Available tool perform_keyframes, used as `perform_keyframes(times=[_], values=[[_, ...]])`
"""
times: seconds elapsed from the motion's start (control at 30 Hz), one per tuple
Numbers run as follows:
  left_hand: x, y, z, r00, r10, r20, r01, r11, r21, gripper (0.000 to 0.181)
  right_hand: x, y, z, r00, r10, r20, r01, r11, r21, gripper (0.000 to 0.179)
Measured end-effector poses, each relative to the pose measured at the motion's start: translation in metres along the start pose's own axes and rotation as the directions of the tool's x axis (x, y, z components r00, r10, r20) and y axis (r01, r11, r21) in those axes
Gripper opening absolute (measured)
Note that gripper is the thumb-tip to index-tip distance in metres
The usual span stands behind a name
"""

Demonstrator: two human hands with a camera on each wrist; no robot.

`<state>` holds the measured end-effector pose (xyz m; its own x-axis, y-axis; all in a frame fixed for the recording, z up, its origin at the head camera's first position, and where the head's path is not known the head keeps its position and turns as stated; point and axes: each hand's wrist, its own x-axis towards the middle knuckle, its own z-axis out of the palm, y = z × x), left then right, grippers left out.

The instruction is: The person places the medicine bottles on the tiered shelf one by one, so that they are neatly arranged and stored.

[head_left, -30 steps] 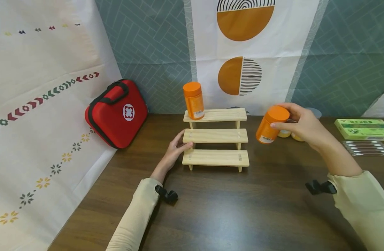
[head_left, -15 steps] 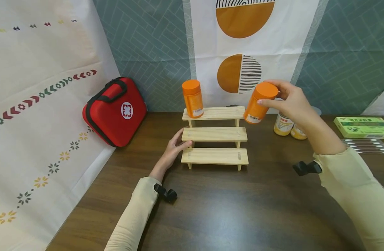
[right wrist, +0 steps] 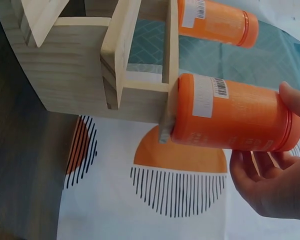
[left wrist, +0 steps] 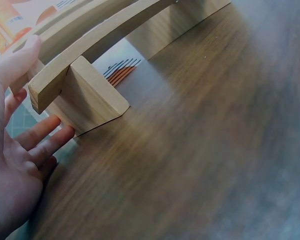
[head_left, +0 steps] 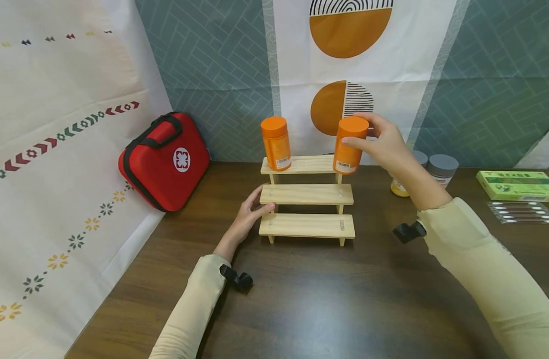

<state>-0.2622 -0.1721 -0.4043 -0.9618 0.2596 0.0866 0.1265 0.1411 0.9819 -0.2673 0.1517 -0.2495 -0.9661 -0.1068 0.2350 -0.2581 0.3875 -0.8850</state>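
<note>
A three-step wooden display stand (head_left: 307,194) is on the table. My left hand (head_left: 249,213) holds its left side, thumb on the end of the middle step; in the left wrist view the other fingers (left wrist: 42,137) are beside and beneath that step. With thumb and fingers, my right hand (head_left: 384,142) grips an orange pill bottle (head_left: 349,147) near its lid. In the right wrist view, this bottle's base (right wrist: 186,110) meets the top step at its right end. A second orange bottle (head_left: 276,144) stands upright on the top step's left end.
Two grey-lidded jars (head_left: 442,167) stand behind my right forearm, partly hidden. Farther right lie a green box (head_left: 518,185) and a pack of cotton swabs (head_left: 523,212). At the left, a red first-aid case (head_left: 167,162) leans by the patterned cloth.
My right hand has carried the orange bottle leftward from beside the stand to the top step's right end, and the bottle is now more upright. The left hand has stayed put.
</note>
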Motion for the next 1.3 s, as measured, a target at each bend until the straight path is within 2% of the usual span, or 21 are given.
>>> perform_keyframes(times=[0.4, 0.87, 1.3], values=[[-0.001, -0.003, 0.0, 1.0, 0.013, -0.004, -0.013, 1.0, 0.003, 0.066, 0.008, -0.002, 0.014, 0.999, -0.046, 0.025, 0.046, 0.999, -0.002, 0.066], [-0.002, -0.002, 0.001, 1.0, -0.012, -0.016, 0.012, 1.0, -0.009, 0.067, 0.018, -0.001, 0.027, 0.993, -0.104, 0.059, 0.105, 0.994, -0.011, 0.067], [-0.001, -0.001, 0.001, 1.0, -0.019, -0.016, 0.019, 1.0, -0.003, 0.068, 0.031, -0.003, 0.044, 0.991, -0.123, 0.045, 0.123, 0.992, -0.007, 0.067]])
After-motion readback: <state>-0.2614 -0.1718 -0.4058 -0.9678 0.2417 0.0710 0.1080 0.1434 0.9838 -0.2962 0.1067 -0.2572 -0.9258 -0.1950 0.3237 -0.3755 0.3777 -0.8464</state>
